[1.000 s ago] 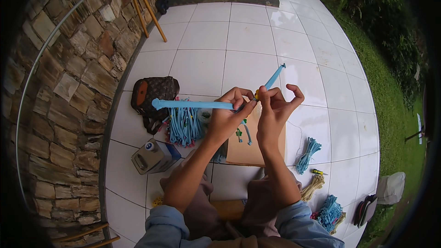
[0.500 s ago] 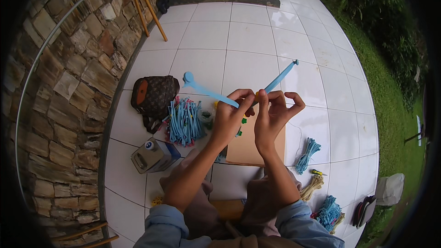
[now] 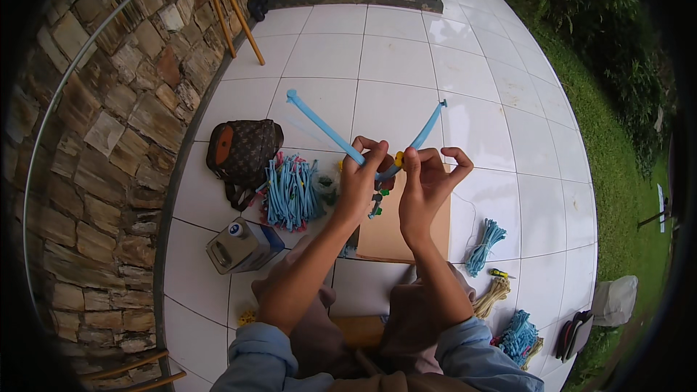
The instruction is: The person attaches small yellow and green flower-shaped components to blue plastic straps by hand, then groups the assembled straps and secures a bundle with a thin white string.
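Between my hands a light-blue strap dips in the middle, its two ends pointing up and away, each with a small knob or tip. My left hand pinches it left of the middle. My right hand has thumb and fingers closed on it at the right, with the last finger raised. A small yellow piece sits on the strap beside my right thumb. Small dark and green pieces show just below the hands, partly hidden. Under my hands lies a brown board.
A bundle of light-blue straps lies left of the board, near a dark patterned bag and a grey metal can. Smaller blue bundles, a beige bundle and a yellow-handled tool lie at the right.
The strap's left end has swung up and its right end has moved left and slightly down. The yellow piece now shows more fully between my hands.
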A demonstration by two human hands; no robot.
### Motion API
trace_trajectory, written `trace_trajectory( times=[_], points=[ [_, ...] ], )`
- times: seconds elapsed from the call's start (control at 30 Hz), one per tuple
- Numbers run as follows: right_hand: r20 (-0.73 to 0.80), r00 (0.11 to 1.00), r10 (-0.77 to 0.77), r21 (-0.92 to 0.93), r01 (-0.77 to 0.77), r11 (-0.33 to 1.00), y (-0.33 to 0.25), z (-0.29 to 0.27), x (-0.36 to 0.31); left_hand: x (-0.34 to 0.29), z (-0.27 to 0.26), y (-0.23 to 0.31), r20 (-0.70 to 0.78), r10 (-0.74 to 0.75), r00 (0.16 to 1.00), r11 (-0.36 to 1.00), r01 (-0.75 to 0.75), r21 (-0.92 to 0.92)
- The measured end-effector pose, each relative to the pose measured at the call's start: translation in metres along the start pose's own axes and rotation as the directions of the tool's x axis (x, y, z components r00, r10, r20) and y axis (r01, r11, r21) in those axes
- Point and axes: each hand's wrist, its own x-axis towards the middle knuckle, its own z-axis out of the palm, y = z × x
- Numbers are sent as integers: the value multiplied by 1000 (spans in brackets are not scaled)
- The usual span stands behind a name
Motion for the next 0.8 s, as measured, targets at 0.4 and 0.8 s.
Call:
trace_trajectory(
  times=[0.4,0.8],
  points=[
    [211,940,268,-190,-230,954,18,3,2,1,-36,-15,-21,144,989,917,-126,378],
    [231,647,726,-31,-741,670,106,38,-15,-2,-157,22,-46,632,773,676,-522,519]
  ],
)
